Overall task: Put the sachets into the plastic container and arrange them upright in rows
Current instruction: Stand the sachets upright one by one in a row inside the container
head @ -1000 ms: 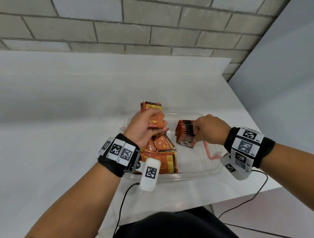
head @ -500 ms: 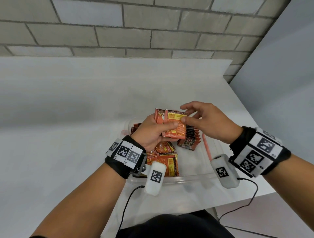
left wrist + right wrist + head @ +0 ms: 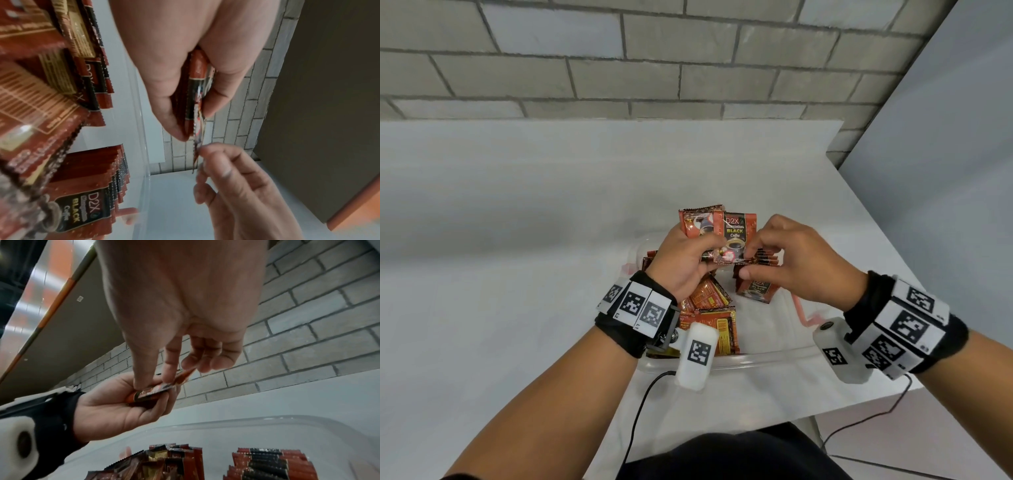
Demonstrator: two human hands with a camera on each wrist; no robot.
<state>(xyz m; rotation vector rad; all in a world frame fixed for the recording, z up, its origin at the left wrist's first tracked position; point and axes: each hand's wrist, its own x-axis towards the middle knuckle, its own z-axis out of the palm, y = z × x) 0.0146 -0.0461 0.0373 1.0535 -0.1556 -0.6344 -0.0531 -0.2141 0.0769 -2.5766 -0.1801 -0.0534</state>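
While one row of sachets [image 3: 756,277] already stands in the container [image 3: 763,358] and a loose heap [image 3: 717,308] lies beside it unsorted, the left hand [image 3: 681,260] grips a small stack [image 3: 702,222] above it and the right hand [image 3: 791,260] pinches the front sachet [image 3: 736,233], so much seems left.

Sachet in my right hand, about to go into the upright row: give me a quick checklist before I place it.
1. Right hand pinches the front sachet by its lower edge: ok.
2. Left hand grips the rest of the bunch: ok.
3. Front sachet fully free of the bunch: not ok, they overlap.
4. Upright row standing in the plastic container: ok.
5. Bare floor in the container beside the row: ok.
6. Loose sachets lying flat, unsorted: not ok.
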